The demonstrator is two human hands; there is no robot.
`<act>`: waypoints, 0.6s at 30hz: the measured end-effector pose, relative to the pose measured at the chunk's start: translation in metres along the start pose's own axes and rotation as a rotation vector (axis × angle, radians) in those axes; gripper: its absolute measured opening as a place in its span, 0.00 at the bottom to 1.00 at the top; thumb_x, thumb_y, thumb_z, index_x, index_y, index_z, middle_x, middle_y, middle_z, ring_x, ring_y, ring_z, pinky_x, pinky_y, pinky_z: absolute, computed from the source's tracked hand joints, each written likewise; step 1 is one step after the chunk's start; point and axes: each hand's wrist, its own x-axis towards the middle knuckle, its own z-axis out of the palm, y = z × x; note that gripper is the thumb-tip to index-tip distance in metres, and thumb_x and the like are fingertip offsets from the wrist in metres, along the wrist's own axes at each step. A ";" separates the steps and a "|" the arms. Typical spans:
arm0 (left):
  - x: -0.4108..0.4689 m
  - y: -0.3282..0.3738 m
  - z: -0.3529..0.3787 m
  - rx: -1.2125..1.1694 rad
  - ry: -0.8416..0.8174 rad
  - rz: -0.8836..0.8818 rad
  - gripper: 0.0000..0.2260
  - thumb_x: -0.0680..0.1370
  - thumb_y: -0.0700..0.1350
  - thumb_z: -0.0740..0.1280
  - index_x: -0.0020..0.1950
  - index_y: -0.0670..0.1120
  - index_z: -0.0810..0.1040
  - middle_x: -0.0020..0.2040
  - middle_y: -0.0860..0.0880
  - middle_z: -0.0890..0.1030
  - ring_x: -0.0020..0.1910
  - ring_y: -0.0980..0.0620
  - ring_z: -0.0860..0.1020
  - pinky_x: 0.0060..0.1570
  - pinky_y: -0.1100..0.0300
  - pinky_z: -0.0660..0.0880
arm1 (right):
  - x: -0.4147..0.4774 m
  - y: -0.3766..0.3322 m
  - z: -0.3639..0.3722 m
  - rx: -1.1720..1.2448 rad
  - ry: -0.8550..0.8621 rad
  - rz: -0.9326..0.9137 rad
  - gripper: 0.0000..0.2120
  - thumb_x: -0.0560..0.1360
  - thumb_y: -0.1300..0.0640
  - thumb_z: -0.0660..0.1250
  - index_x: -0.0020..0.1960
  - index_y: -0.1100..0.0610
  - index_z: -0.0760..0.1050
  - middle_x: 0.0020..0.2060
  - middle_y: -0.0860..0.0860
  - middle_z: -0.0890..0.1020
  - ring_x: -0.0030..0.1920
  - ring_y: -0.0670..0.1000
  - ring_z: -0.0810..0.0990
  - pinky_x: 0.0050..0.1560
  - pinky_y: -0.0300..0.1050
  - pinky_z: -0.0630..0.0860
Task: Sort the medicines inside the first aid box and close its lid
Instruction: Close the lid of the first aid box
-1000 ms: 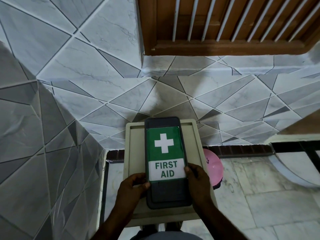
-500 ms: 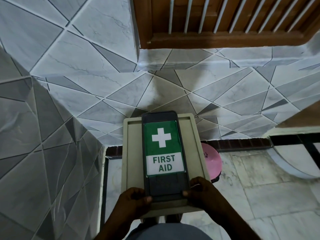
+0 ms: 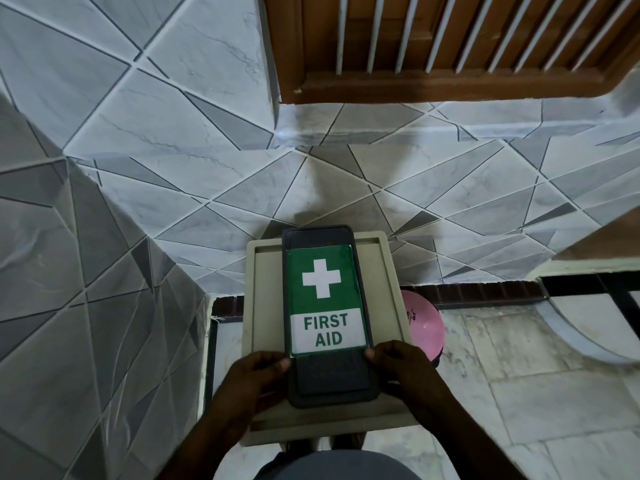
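A dark grey first aid box (image 3: 329,379) lies flat with its lid shut, bearing a green and white label with a cross and "FIRST AID". It rests on a beige square stool top (image 3: 266,306). My left hand (image 3: 258,379) grips the box's near left edge, thumb on the lid. My right hand (image 3: 398,368) grips the near right edge the same way. No medicines are in sight; the inside of the box is hidden.
A pink round object (image 3: 424,323) sits on the floor just right of the stool. Grey patterned tiled walls (image 3: 138,202) close in on the left and behind. A brown wooden louvred window frame (image 3: 450,46) is above. Marble floor spreads to the right.
Both hands slid down to the box's near end, then back up a little along its sides. The box itself stays on the stool with its lid shut.
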 end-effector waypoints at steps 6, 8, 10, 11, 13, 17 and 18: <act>0.021 0.023 0.008 0.034 0.052 0.106 0.08 0.75 0.38 0.70 0.53 0.38 0.80 0.48 0.40 0.86 0.49 0.42 0.84 0.50 0.49 0.81 | 0.015 -0.019 0.010 0.020 0.046 -0.055 0.15 0.72 0.59 0.73 0.50 0.71 0.77 0.45 0.62 0.85 0.46 0.60 0.82 0.54 0.62 0.79; 0.026 0.021 0.010 0.047 0.095 0.121 0.07 0.75 0.37 0.70 0.52 0.37 0.80 0.48 0.39 0.85 0.48 0.42 0.84 0.47 0.51 0.82 | 0.017 -0.018 0.013 0.009 0.081 -0.063 0.13 0.73 0.61 0.73 0.49 0.70 0.77 0.46 0.64 0.84 0.48 0.62 0.83 0.53 0.64 0.79; 0.027 0.020 0.010 0.051 0.103 0.120 0.06 0.75 0.36 0.70 0.51 0.36 0.80 0.47 0.39 0.85 0.47 0.42 0.84 0.45 0.52 0.82 | 0.020 -0.017 0.013 -0.007 0.096 -0.056 0.11 0.72 0.61 0.73 0.48 0.69 0.78 0.45 0.64 0.84 0.49 0.64 0.83 0.52 0.63 0.80; 0.027 0.021 0.010 0.045 0.088 0.114 0.07 0.75 0.36 0.69 0.52 0.36 0.80 0.47 0.39 0.86 0.47 0.42 0.84 0.45 0.52 0.81 | 0.021 -0.018 0.011 -0.013 0.090 -0.047 0.11 0.72 0.61 0.74 0.47 0.68 0.78 0.44 0.63 0.85 0.49 0.65 0.83 0.51 0.63 0.81; 0.027 0.025 0.007 0.032 0.039 0.094 0.08 0.75 0.37 0.70 0.53 0.37 0.80 0.47 0.41 0.86 0.48 0.42 0.84 0.46 0.53 0.81 | 0.025 -0.023 0.006 -0.031 0.046 -0.025 0.11 0.71 0.60 0.75 0.46 0.66 0.79 0.43 0.61 0.85 0.46 0.62 0.84 0.51 0.59 0.82; 0.037 0.045 0.006 0.005 0.037 0.153 0.09 0.76 0.42 0.70 0.55 0.41 0.80 0.49 0.43 0.86 0.51 0.44 0.83 0.47 0.54 0.80 | 0.039 -0.048 0.006 -0.067 -0.007 -0.087 0.11 0.74 0.55 0.72 0.49 0.64 0.78 0.43 0.56 0.85 0.42 0.54 0.83 0.41 0.46 0.80; 0.042 0.052 0.008 -0.003 0.060 0.175 0.09 0.76 0.42 0.70 0.55 0.41 0.80 0.50 0.43 0.85 0.51 0.44 0.83 0.49 0.53 0.80 | 0.045 -0.055 0.008 -0.060 0.003 -0.102 0.12 0.74 0.55 0.71 0.50 0.64 0.78 0.43 0.56 0.85 0.43 0.54 0.83 0.41 0.45 0.80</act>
